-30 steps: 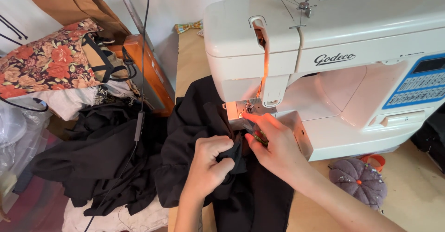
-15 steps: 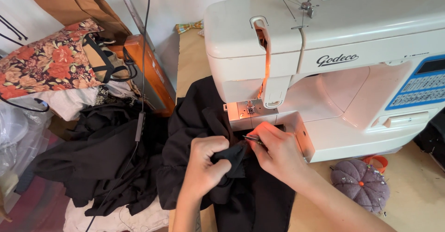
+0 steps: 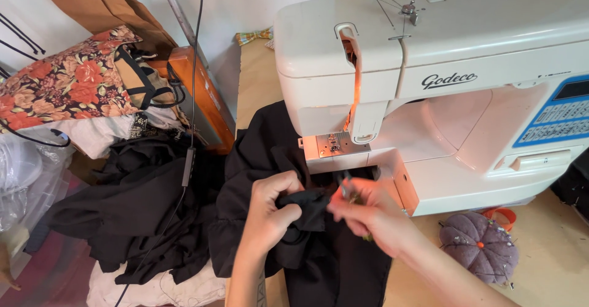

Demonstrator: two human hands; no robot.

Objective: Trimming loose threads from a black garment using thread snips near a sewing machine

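The black cloth (image 3: 307, 205), just in front of the white sewing machine (image 3: 429, 86), is pinched tight by the left hand (image 3: 270, 212), and a small metal tool is gripped by the blurred right hand (image 3: 368, 212), so a finger could be poked.

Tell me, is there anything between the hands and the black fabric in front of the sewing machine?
Nothing visible. The left hand already grips a bunched fold of the black fabric, and the right hand pinches it beside that, just below the sewing machine.
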